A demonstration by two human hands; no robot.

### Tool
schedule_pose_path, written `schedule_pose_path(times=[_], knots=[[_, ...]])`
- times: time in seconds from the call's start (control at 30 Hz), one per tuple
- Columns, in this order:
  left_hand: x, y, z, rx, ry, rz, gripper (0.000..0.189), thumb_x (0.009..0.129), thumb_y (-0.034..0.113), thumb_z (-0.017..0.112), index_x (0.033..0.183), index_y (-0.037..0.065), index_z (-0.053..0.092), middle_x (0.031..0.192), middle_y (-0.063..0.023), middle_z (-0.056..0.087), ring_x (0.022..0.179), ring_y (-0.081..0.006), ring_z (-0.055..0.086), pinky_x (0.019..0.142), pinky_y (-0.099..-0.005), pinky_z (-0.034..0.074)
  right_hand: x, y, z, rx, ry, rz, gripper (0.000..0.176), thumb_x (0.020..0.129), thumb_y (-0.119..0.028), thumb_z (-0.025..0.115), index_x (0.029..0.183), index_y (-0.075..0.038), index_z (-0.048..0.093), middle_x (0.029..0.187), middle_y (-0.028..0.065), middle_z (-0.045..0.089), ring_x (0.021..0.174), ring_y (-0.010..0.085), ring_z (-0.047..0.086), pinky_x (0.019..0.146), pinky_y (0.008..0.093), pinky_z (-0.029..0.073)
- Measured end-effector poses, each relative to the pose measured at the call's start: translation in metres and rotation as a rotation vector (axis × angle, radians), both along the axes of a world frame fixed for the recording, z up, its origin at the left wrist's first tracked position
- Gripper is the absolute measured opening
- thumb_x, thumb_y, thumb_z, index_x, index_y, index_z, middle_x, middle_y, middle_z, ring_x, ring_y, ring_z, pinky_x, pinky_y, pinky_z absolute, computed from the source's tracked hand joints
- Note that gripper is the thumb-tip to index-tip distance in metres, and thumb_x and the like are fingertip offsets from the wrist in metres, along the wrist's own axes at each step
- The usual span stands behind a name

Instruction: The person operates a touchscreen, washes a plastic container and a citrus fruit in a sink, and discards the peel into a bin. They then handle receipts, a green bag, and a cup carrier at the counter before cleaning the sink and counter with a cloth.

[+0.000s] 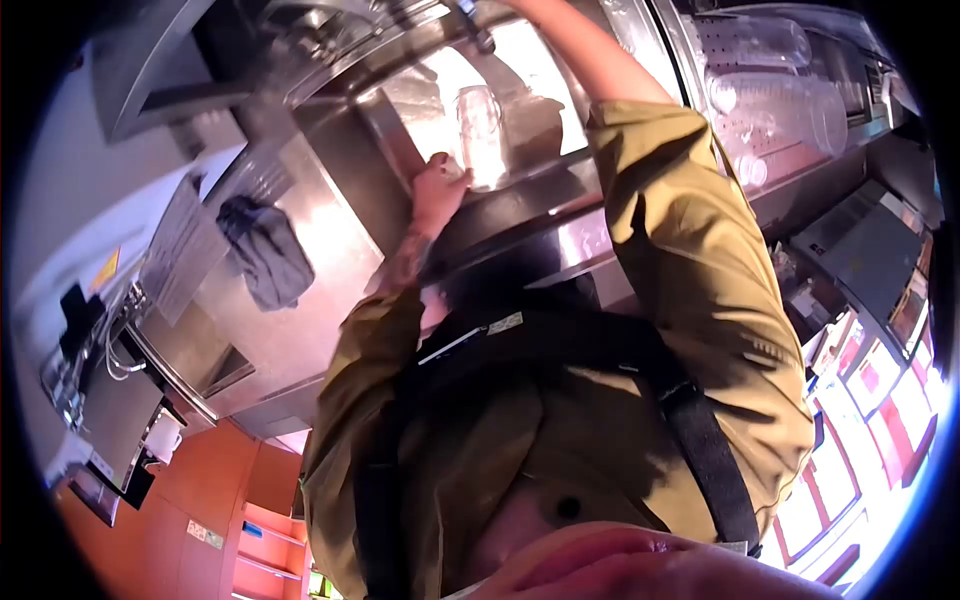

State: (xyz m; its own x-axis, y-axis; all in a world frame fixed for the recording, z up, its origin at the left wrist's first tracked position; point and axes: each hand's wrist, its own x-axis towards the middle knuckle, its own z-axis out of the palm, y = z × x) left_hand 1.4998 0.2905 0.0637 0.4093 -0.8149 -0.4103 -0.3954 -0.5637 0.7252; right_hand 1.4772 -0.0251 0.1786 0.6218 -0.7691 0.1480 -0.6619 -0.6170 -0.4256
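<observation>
The person stands close against a steel bench (pixel 320 330) and both arms go forward to a sink (pixel 540 190) which is sunk in it. The left hand (pixel 438 190) is at the near rim of the sink. Its fingers (pixel 450 168) are bent together around the lower end of a clear cup (pixel 480 135), and the thumb side presses on the steel. The cup stands inside the sink, almost upright, just behind the rim, with its mouth away from the hand. The picture is blurred here, so it is not possible to say if something is inside the cup.

The right arm, in a mustard sleeve (pixel 680 250), reaches further over the sink, to the place where a tap (pixel 470 22) hangs. The bare forearm (pixel 590 60) leaves the picture at the top edge, so the right hand is not seen, and one cannot tell if it is spread or closed.

On the bench, left of the left hand and well apart from it, lies a dark grey cloth (pixel 265 250), crumpled. To the right of the sink, behind the right arm, stacks of clear plastic cups (pixel 770 100) lie on their sides. Black straps (pixel 700 440) cross the person's shirt.
</observation>
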Motion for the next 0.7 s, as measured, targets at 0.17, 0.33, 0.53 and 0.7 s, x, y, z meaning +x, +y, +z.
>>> schedule_pose_path(times=[0.17,0.33,0.53,0.7], knots=[[-0.058,-0.054,-0.15,0.398,0.016,0.289,0.107,0.049,0.051,0.083,0.119,-0.01,0.029,0.1,-0.0271,0.058,0.092,-0.0376,0.059,0.078,-0.0398,0.05,0.002,-0.026,-0.004,0.034,-0.024,0.109,0.037,0.079,-0.034,0.063,0.105,-0.007,0.062,0.09,0.0106,0.065,0.084,0.0221,0.064,0.075,0.0298,0.048],[-0.054,-0.083,-0.12,0.471,0.058,0.305,0.101,0.05,0.052,0.081,0.119,-0.007,0.035,0.102,-0.0211,0.059,0.091,-0.0339,0.06,0.077,-0.0398,0.05,-0.007,-0.04,-0.008,0.068,-0.042,0.16,0.039,0.078,-0.032,0.064,0.107,-0.007,0.061,0.093,0.0115,0.065,0.086,0.0232,0.064,0.076,0.0303,0.048],[-0.044,-0.098,-0.028,0.31,-0.386,-0.094,0.086,0.054,0.041,0.078,0.126,0.01,0.042,0.111,-0.0144,0.052,0.097,-0.0383,0.051,0.079,-0.0444,0.049,-0.011,-0.037,0.002,0.088,-0.101,0.176,0.041,0.078,-0.031,0.065,0.11,-0.006,0.06,0.096,0.0125,0.064,0.088,0.0245,0.064,0.078,0.031,0.048],[-0.037,-0.108,-0.016,0.281,-0.11,-0.193,0.087,0.057,0.048,0.077,0.125,0.007,0.042,0.104,-0.0145,0.06,0.094,-0.0329,0.059,0.081,-0.0396,0.049,-0.058,-0.021,0.013,0.062,-0.279,0.115,0.042,0.077,-0.029,0.065,0.112,-0.006,0.059,0.099,0.0134,0.064,0.09,0.0255,0.063,0.079,0.0315,0.048]])
